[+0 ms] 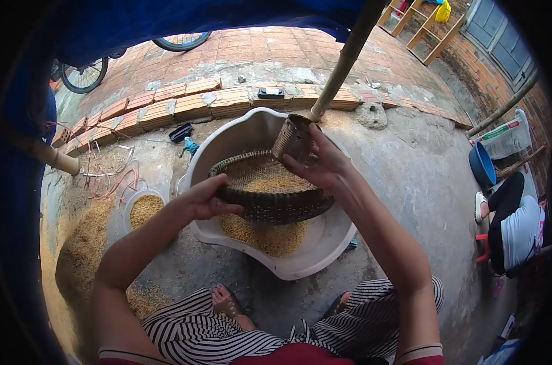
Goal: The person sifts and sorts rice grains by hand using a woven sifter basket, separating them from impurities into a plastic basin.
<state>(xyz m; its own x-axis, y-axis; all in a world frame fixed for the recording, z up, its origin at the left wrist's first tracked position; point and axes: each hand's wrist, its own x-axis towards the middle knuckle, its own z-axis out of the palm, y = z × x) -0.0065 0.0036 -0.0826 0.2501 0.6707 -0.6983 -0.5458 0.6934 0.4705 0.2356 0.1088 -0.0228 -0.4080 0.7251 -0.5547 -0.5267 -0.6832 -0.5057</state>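
My left hand (210, 199) grips the near left rim of a round woven sieve basket (276, 205), which is tilted over a large white basin (315, 252). Yellow grain lies inside the sieve, and more grain (265, 237) is heaped on the basin floor beneath it. In my right hand (322, 159) is a rusty ribbed tin can (293, 137), held above the sieve's right side. The can leans, and its contents are hidden from me. My right wrist passes close to the sieve's right rim.
A white bucket of grain (145, 208) stands left of the basin, beside a grain pile (84, 243). Low brickwork (227, 102) and a bamboo pole (343, 67) are beyond. At right sit a blue tub (482, 164) and another person (519, 225).
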